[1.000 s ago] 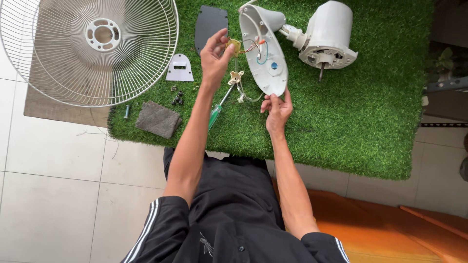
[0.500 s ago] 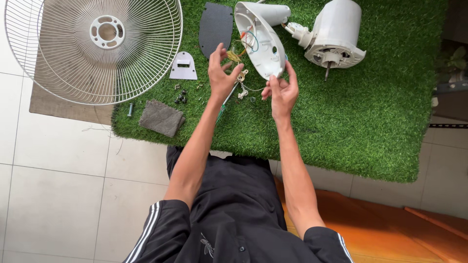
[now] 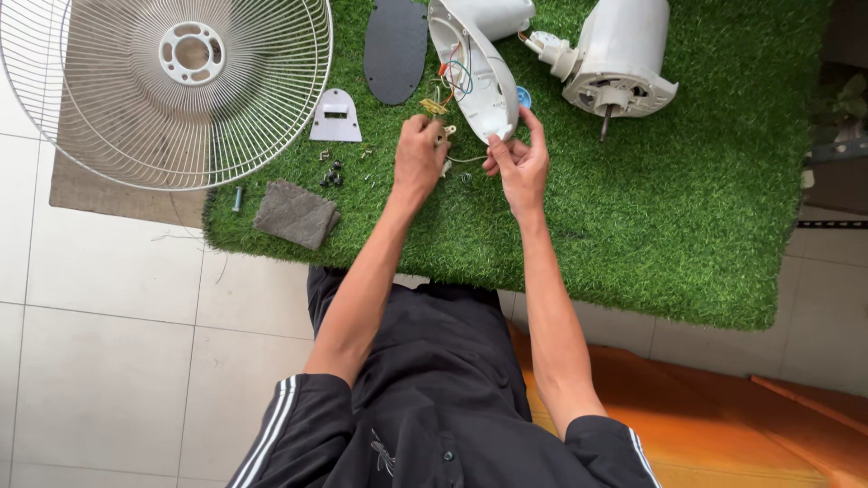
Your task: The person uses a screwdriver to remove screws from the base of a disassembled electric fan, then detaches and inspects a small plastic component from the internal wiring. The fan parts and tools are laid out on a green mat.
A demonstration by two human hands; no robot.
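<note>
White fan housing (image 3: 475, 68) runs off-frame; hands (image 3: 420, 163) hide small parts.

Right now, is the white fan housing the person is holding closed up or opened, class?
Opened: the white fan housing shows coloured wires inside; its dark cover plate lies apart on the grass mat.

Open green artificial turf (image 3: 633, 208) lies at three o'clock of the right hand (image 3: 517, 163), while the white plastic fan housing (image 3: 476, 68) blocks twelve o'clock.
</note>
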